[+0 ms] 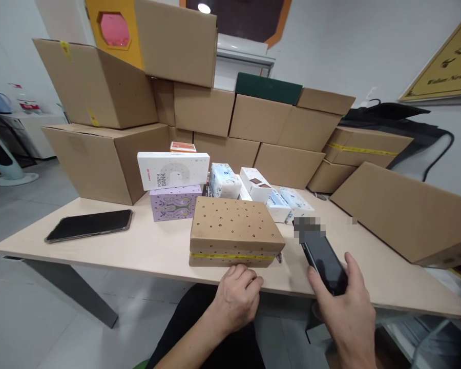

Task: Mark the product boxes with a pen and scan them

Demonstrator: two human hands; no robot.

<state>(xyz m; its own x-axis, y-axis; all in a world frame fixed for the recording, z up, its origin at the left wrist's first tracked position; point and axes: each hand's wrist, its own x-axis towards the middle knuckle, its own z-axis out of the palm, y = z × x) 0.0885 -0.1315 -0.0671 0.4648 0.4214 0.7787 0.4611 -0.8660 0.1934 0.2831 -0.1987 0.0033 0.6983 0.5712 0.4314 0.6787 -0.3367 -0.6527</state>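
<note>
My right hand (346, 307) grips a black smartphone (325, 259), thumb on one side and fingers on the other, above the table's front right part. Some of the phone's far end is blurred by pixelation. My left hand (240, 297) is curled into a loose fist at the table's front edge, and nothing shows in it. Just beyond it sits a brown cardboard box (234, 223) with small dark dots and a yellow tape band around its lower part. A second smartphone (90, 225) with a dark screen lies flat on the left of the table.
Behind the dotted box are a white power bank box (172, 171) on a purple patterned box (174, 205), tissue packs (225, 180) and a white carton (255, 184). Several large cardboard boxes (203, 110) form a wall at the back. Another large carton (407, 215) leans at the right.
</note>
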